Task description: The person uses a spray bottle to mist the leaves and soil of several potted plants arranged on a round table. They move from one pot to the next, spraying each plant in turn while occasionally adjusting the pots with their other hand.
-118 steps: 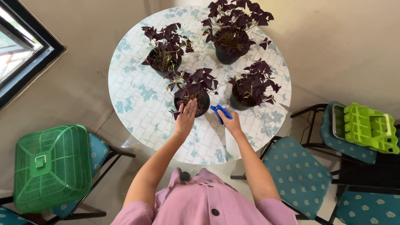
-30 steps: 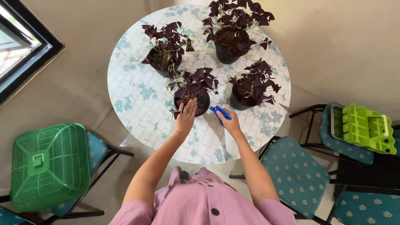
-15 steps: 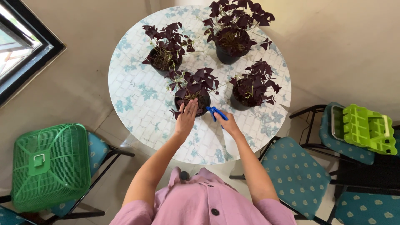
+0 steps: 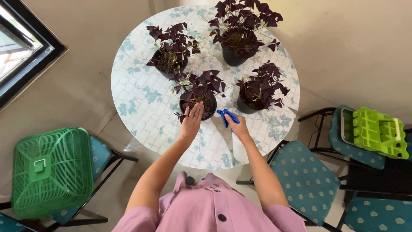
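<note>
A: What is being held by the right hand (image 4: 238,127) at this moment?

B: A spray bottle (image 4: 237,146) with a blue nozzle head (image 4: 227,116) is being gripped by it. The fingers are being kept closed around the neck, just under the nozzle, and the clear body of the bottle is being hidden partly below the wrist. The bottle is being held above the near part of the round table (image 4: 141,99), between the two closest pots.

A: Is anything being seen as different from half a second before?

B: Yes. The nozzle was being pushed more to the left then, close to the rim of the nearest potted plant (image 4: 198,92). Now it is being drawn back a little to the right and toward the person, so a small gap is being left between nozzle and pot. Compared with one second ago, the place is almost the same.

A: And the left hand (image 4: 191,122)?

B: It is being kept where it was. The palm is being held flat and open, the fingers (image 4: 196,109) stretched, with the tips being laid on the dark leaves at the near edge of that pot. Nothing is being grasped by it.

A: Are the other things being moved?

B: No. The three other purple plants, the green basket (image 4: 51,169) and the lime green rack (image 4: 380,131) are being left in place.
</note>
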